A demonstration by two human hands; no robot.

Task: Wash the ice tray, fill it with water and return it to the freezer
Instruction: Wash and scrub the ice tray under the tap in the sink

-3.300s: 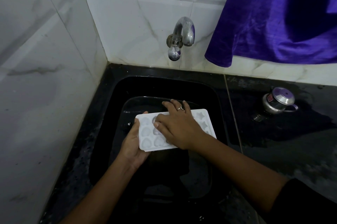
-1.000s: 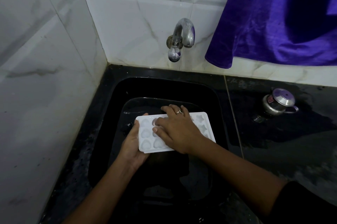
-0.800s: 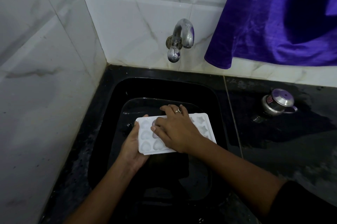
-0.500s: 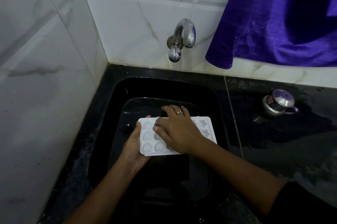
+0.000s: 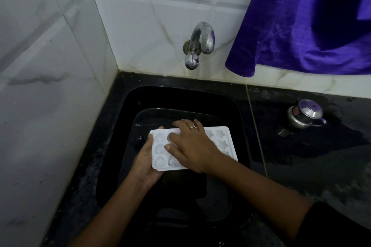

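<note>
Here, over the black sink (image 5: 120,146), a person's left hand (image 5: 145,161) grips the left end of a white ice tray (image 5: 221,143), while the right hand (image 5: 193,146) lies across its moulds, fingers spread. Right of the sink, a small steel pot (image 5: 305,115) stands on the wet worktop (image 5: 301,170). Behind the sink, a tap (image 5: 201,42) juts from the tiles beside a hanging purple cloth (image 5: 297,25).

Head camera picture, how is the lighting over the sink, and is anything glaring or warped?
Head view: dim overall; the black sink swallows detail, so the white ice tray stands out; the tap shows soft highlights, no harsh glare; the wide lens bows the joints of the wall tiles at left.
</note>
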